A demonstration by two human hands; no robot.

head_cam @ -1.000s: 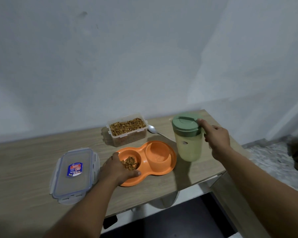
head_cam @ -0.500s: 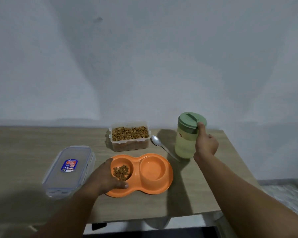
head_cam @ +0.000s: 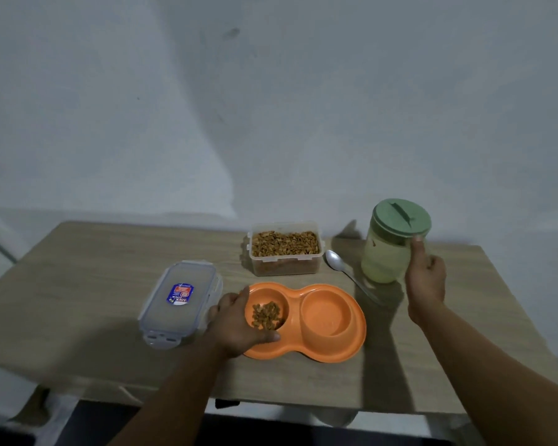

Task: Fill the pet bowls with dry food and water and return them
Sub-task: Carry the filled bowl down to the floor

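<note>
So the left hand (head_cam: 239,320) grips the left end of the orange double bowl (head_cam: 329,346) on the desk (head_cam: 94,284), kibble (head_cam: 266,315) sitting in its left cup, right cup looks dry. Right hand (head_cam: 426,278) is wrapped around the green-lidded jug (head_cam: 390,243), thumb up at the lid. Open food tub (head_cam: 285,249), spoon (head_cam: 335,262) and loose lid (head_cam: 181,300) sit nearby.

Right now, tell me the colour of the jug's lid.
Pale green, seen in the head view: the lid tops the jug.
</note>
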